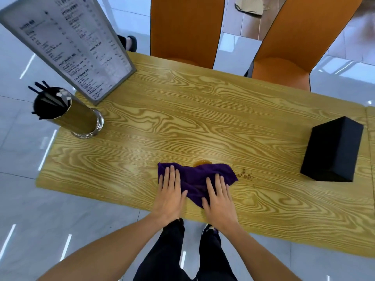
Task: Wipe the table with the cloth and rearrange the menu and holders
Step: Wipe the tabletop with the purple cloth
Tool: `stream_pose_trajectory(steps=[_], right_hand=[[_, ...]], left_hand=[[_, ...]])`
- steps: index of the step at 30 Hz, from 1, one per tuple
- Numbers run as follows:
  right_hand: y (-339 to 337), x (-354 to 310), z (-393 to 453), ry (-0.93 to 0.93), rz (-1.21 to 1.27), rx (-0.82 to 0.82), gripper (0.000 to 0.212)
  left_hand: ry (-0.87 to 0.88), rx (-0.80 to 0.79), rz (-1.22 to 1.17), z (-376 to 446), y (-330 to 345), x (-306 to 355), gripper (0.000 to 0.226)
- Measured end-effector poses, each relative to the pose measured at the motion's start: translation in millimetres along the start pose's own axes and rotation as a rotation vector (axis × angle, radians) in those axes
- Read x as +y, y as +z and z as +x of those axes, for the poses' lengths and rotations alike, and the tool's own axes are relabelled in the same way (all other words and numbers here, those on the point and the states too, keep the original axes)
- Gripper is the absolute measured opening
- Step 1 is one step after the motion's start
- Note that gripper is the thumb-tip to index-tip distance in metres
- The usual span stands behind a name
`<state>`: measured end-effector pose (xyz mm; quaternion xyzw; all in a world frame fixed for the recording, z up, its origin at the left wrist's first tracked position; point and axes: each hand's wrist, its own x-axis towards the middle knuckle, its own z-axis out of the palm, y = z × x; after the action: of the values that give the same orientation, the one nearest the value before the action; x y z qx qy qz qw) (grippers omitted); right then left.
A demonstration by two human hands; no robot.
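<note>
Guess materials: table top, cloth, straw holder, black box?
Table top: looks like glossy wood-grain laminate; bold repeating grain, light glare. Could be varnished wood.
Cloth: soft purple fabric, likely microfibre; crumples under both hands.
Straw holder: shiny metal tube, mirror-like reflections, clear glassy or polished base.
Black box: matte black, sharp edges; card or plastic, cannot tell.

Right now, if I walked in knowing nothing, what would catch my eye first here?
Probably the purple cloth near the front edge of the wood-grain table, pressed flat by the left hand and right hand, with an amber spill peeking out behind it and crumbs to its right. Next, the tall framed menu at the far left corner, beside a metal straw holder.
</note>
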<state>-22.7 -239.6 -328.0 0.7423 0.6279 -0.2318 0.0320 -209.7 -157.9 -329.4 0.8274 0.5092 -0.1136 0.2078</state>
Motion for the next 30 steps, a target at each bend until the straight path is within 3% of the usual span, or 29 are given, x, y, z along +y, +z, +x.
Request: stream_pose_trajectory(steps=[7,17,26,30], right_hand=[[-34,-12,67,-0.053,0.036,-0.062,0.087],[-73,-17,156,-0.145,0.092,-0.077,0.084],[-85,-16,196,-0.174,-0.088,0.11,0.068],[-85,-20,189,-0.13,0.009,-0.006,0.058]], left_hand=[[0.127,-0.051,-0.016,52,-29,-27,0.08],[0.269,-0.087,0.015,136,-71,-45,0.08],[0.247,-0.122,-0.036,187,-99,-37,0.079],[0.245,-0.09,-0.031,177,-92,-39,0.076]])
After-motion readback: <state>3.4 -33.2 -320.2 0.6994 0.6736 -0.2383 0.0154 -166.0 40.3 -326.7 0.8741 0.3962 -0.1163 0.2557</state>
